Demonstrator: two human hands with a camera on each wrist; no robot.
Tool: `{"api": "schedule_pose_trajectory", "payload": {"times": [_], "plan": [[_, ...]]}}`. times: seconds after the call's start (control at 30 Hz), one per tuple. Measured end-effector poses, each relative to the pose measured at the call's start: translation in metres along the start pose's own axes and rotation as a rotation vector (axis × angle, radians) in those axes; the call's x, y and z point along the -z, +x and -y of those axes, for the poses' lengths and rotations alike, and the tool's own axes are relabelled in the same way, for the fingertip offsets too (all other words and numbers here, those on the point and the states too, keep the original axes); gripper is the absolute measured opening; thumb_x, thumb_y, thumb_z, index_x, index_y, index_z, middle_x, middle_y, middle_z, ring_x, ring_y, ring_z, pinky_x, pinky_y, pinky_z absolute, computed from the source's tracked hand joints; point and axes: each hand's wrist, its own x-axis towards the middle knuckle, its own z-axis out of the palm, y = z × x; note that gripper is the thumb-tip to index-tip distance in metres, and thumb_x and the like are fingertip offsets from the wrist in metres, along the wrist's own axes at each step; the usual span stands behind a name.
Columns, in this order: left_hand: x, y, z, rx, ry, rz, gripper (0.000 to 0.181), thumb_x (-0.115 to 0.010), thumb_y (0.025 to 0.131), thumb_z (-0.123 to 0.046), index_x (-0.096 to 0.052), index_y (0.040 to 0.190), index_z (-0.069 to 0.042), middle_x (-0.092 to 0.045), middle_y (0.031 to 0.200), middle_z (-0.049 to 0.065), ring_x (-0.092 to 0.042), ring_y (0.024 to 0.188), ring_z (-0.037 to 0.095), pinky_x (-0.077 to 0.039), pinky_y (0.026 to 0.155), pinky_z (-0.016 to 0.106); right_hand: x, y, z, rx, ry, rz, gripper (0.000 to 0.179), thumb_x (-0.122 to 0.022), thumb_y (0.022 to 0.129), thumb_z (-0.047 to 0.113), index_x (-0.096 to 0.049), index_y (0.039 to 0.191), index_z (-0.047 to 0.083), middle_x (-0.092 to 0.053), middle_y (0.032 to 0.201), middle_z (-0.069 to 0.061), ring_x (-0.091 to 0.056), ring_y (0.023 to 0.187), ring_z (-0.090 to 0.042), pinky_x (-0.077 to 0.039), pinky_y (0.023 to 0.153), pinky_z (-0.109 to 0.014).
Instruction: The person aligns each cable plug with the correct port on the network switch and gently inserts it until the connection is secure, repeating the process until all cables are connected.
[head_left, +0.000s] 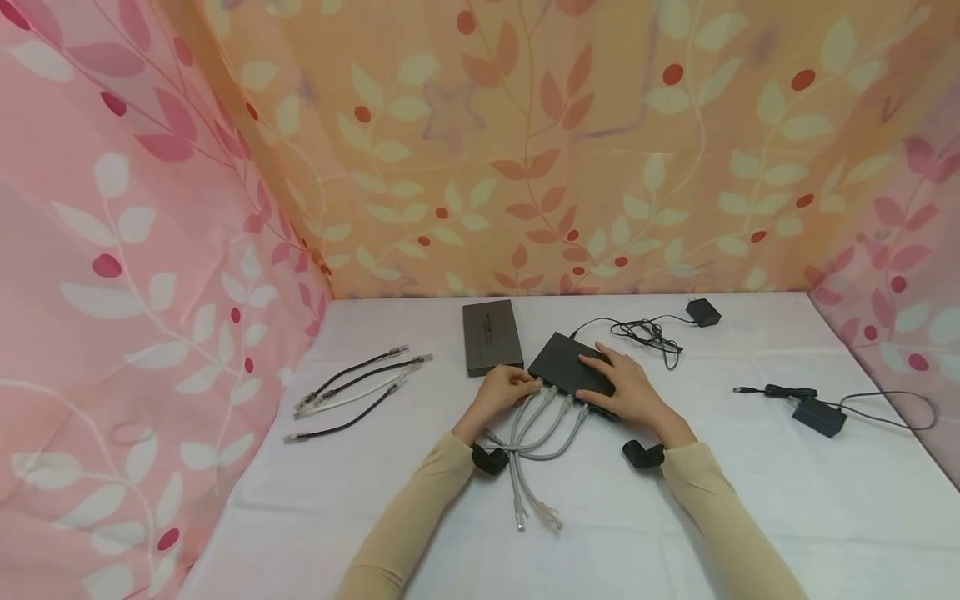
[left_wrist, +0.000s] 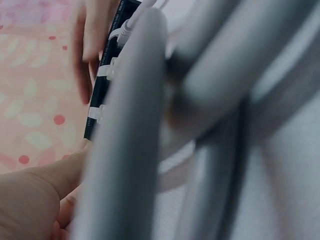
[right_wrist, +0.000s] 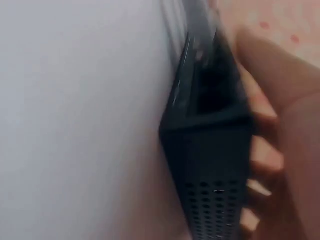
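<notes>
A black network switch (head_left: 562, 360) lies angled on the white table, with grey network cables (head_left: 561, 452) in the ports along its near edge. At its near left corner my left hand (head_left: 498, 397) pinches the plug end of a network cable. Thick blurred cables hide much of those fingertips in the left wrist view. My right hand (head_left: 633, 390) rests spread on the right part of the switch, thumb by the near edge. White plugs (left_wrist: 106, 70) show along the port row. Open ports and a perforated side wall (right_wrist: 212, 200) appear in the right wrist view.
A second, dark grey switch box (head_left: 491, 335) lies behind my left hand. Several short black and white cables (head_left: 352, 383) are at the left. A power adapter (head_left: 702, 312) with a coiled cord lies at the back right, another adapter (head_left: 819, 415) at the right. Patterned curtains surround the table.
</notes>
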Motion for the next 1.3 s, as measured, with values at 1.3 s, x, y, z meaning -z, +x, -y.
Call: {"api": "schedule_pose_trajectory", "payload": {"times": [1.3], "plan": [[-0.035,-0.009,-0.032,-0.303,0.491,0.030,0.040,-0.055,0.094,-0.022,-0.054,0.127,0.001,-0.051,0.124,0.014,-0.049,0.114,0.025,-0.042,0.095,0.033,0.028,-0.036,-0.007,-0.087,-0.254,0.036,0.055,-0.062,0.088,0.011,-0.042,0.140,0.011,-0.031,0.146,-0.020,-0.028,0.135,-0.038,-0.017,0.107,-0.059]]}}
